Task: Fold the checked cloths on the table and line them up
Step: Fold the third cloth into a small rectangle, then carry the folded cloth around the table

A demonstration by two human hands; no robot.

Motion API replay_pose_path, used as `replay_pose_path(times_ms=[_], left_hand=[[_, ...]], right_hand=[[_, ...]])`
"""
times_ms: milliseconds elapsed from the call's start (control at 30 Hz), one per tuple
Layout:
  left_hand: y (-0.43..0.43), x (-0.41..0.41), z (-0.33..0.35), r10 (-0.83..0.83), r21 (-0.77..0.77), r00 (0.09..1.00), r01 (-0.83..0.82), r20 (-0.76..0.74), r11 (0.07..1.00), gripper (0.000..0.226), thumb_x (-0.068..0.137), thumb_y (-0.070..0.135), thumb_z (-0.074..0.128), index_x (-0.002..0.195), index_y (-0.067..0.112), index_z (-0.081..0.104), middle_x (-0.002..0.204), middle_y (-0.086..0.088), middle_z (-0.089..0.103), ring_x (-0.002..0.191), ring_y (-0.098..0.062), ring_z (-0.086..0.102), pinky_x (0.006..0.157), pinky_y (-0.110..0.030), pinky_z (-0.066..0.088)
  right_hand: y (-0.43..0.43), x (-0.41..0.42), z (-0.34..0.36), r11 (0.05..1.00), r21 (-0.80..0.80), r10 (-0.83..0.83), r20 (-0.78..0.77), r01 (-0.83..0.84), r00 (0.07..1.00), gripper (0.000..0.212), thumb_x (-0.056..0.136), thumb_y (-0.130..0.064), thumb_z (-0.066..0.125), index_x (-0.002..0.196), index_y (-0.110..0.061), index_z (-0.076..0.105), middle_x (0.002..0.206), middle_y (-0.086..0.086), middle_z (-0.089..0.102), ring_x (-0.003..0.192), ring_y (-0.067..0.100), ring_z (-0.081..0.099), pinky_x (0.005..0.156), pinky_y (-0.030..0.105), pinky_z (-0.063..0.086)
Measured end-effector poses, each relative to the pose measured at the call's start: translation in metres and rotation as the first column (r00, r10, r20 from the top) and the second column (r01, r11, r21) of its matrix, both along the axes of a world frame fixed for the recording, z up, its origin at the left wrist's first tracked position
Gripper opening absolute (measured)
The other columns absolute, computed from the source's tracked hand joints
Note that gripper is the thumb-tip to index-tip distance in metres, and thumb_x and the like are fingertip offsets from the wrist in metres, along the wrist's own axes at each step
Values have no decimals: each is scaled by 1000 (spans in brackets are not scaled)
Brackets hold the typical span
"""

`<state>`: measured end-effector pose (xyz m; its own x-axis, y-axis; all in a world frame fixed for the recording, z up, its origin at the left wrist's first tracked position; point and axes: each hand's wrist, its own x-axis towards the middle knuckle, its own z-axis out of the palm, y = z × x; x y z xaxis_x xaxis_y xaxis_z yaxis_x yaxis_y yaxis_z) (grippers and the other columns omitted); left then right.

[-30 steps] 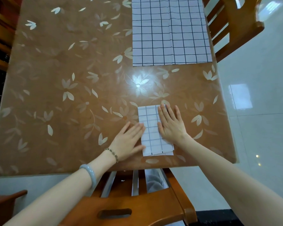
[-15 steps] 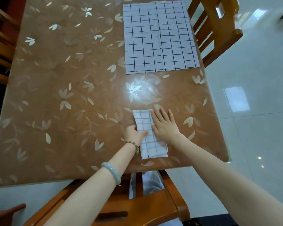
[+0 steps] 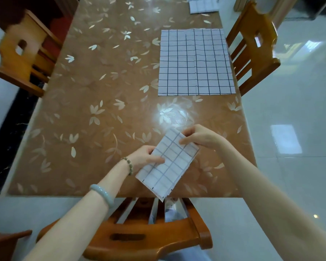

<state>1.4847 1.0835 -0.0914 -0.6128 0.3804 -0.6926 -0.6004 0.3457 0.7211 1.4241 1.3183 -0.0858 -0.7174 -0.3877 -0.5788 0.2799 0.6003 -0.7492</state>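
1. Folded cloth (image 3: pixel 169 164): a second ago it lay flat at the near edge of the table (image 3: pixel 102 91) under two spread palms. It is now lifted clear of the surface and turned on a slant, its lower corner hanging past the table's near edge.
2. Left hand (image 3: pixel 145 159): half a second ago it was curling in at the cloth's left edge. It now grips that edge, thumb on top and fingers underneath.
3. Right hand (image 3: pixel 199 137): flat on the cloth until half a second ago. It now pinches the far right corner between thumb and curled fingers.
4. Open cloth (image 3: pixel 195 63): lies spread flat on the right side of the table, farther off and well apart from the hands. It has not been touched over the same interval.
5. Stack of cloths (image 3: pixel 203 5): small checked pieces at the far right end of the table, partly cut off by the top of the view. They appear already folded.
6. Reading: the change from pressing to lifting suggests that the folding of this piece is finished. The placing step has probably begun, most likely toward the far stack.
7. Remaining work: judged from the layout, the held piece has yet to be set in line. The open cloth has yet to be folded.
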Motion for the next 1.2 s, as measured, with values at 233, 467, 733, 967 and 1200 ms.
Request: replay_pose_path(times_ms=[233,467,733,967,1200], left_hand=[[-40,33,11,101,31,994,-103,45,994,60,55,20,84,110,2,66,108,-12,71,98,-26,68,74,-29,54],[-57,54,33,610,160,785,-620,113,768,19,83,-4,63,103,-3,65,90,-13,74,74,-22,72,55,-30,57],[-97,63,55,672,94,739,-666,-54,740,5,87,4,64,91,2,66,86,-14,71,68,-20,70,53,-30,56],[-153,89,76,736,77,650,-738,-187,671,4,88,12,65,88,8,67,83,-7,71,75,-19,68,57,-29,53],[-227,158,75,946,107,240,-958,-218,268,4,87,12,66,88,10,69,89,-9,73,79,-20,69,66,-30,54]], right_hand=[[-6,19,30,955,-65,-291,-45,288,956,14,76,-20,74,83,-7,74,86,15,72,72,18,65,71,36,52],[-29,64,53,828,-129,-545,48,546,837,10,79,-10,74,83,-2,70,88,16,72,78,26,71,73,37,58],[-70,108,71,635,-245,-689,249,733,680,18,77,-2,73,93,2,67,89,17,73,77,26,72,62,30,58],[-130,94,87,704,-283,-604,245,652,759,23,75,0,74,95,8,65,87,19,73,77,28,72,64,31,59],[-250,61,89,916,-294,-214,222,274,951,23,76,-1,73,95,9,65,85,20,72,75,29,71,63,31,57]])
